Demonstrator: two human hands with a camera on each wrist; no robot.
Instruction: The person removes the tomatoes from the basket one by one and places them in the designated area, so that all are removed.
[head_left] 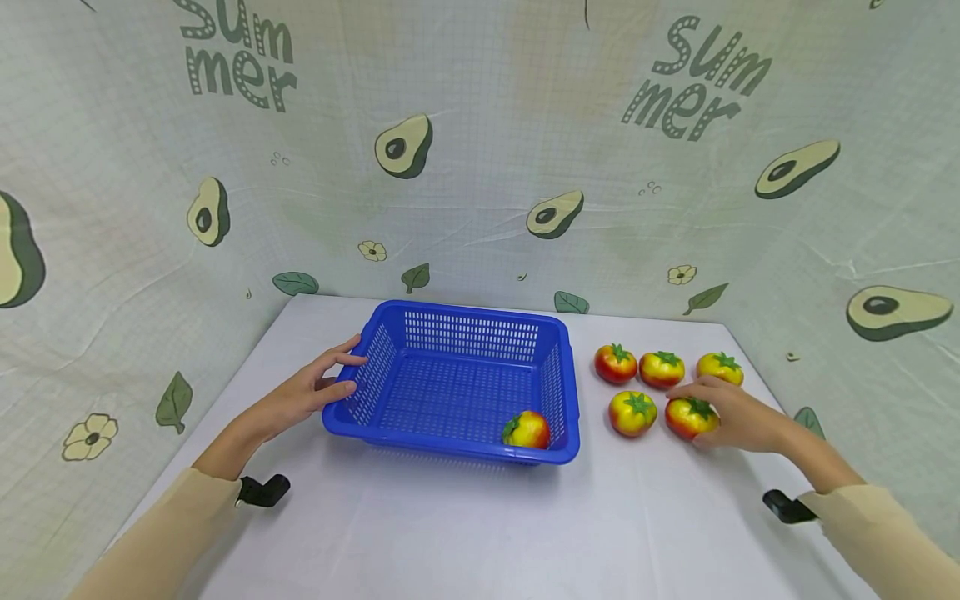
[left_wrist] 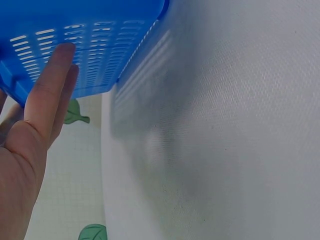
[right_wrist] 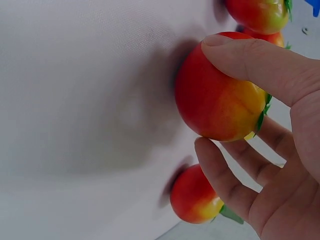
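Observation:
A blue plastic basket with slotted walls sits on the table, one red-and-yellow toy tomato in its front right corner. At the basket's left rim is my left hand, its fingers extended; in the left wrist view the fingers lie along the slotted wall. On the right, my right hand holds another tomato between thumb and fingers. The right wrist view shows the thumb pressed on this tomato and a fingertip at its opposite side.
Around the right hand lie more tomatoes: a red one, a yellow-red one, a yellow one at the far right and another nearer the basket. A white cloth covers the table; printed fabric hangs behind and at both sides.

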